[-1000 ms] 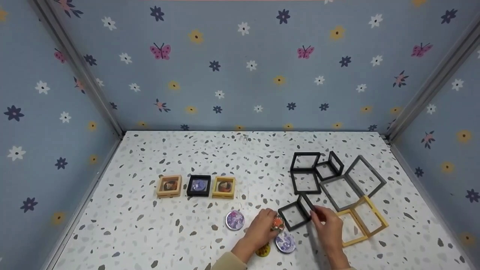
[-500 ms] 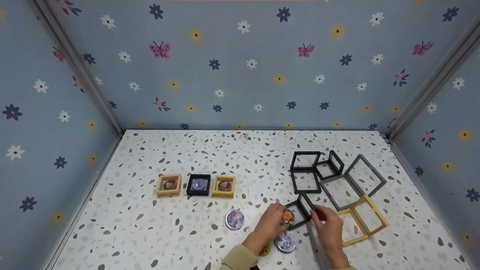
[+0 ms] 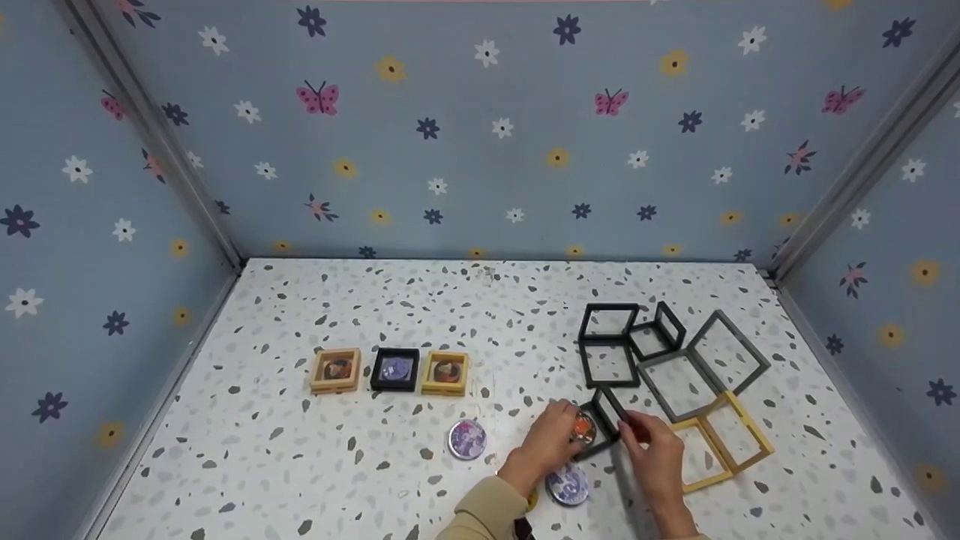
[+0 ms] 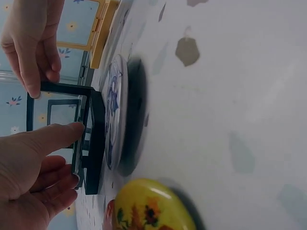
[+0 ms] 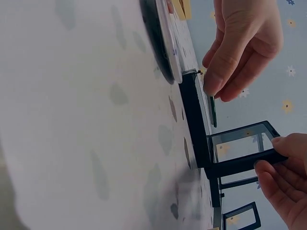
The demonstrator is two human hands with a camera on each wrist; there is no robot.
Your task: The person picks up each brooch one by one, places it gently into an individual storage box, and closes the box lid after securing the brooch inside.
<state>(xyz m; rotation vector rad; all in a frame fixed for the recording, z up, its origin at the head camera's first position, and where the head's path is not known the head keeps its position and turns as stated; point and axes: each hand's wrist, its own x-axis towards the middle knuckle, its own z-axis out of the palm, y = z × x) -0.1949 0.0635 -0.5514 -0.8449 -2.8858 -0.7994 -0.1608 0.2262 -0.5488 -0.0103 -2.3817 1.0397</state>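
Note:
My left hand [image 3: 551, 439] pinches a round badge with an orange and green print [image 3: 583, 427], thumb and fingers at its edge. The badge is over the lower half of a small hinged black display frame [image 5: 194, 120] with clear panes. In the right wrist view the badge shows edge-on, just above that half. My right hand [image 3: 654, 450] pinches the frame's raised half by its outer edge. Close in front lies a purple and white badge [image 3: 568, 484]. A yellow flower-print badge [image 4: 151, 206] is mostly hidden under my left arm in the head view.
Another purple badge [image 3: 467, 439] lies left of my left hand. Farther left stand three shut frames with items inside: light wood [image 3: 335, 388], black [image 3: 395, 388] and yellow [image 3: 445, 389]. At right are several unfolded frames, including a grey one [image 3: 667, 397] and a yellow one [image 3: 709, 480].
My left hand has carried the orange badge rightward from beside the black frame to over its lower half. My right hand has kept its hold on the raised half.

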